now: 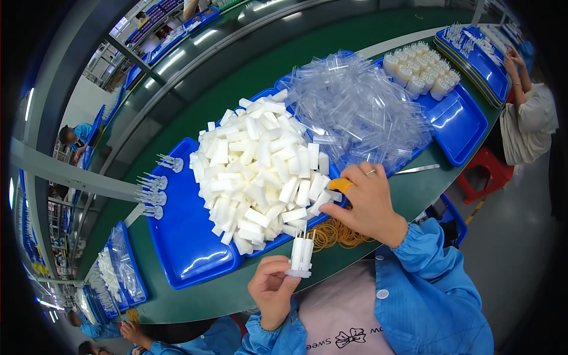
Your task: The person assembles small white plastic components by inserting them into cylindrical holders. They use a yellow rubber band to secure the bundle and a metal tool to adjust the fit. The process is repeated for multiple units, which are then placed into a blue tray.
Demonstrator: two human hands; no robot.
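Left hand (pixel 272 290) grips a base (pixel 299 273) of upright tubes (pixel 302 253); right hand (pixel 373 204) at the pile (pixel 260 165), grasp impossible to tell.

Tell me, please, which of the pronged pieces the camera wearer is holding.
The gray-based pronged piece in the left hand, bearing white tubes; the unheld pronged pieces at the left edge of the blue tray have bare prongs.

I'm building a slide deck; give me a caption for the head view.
Left hand holding a base with white tubes, right hand at the pile of white pieces.
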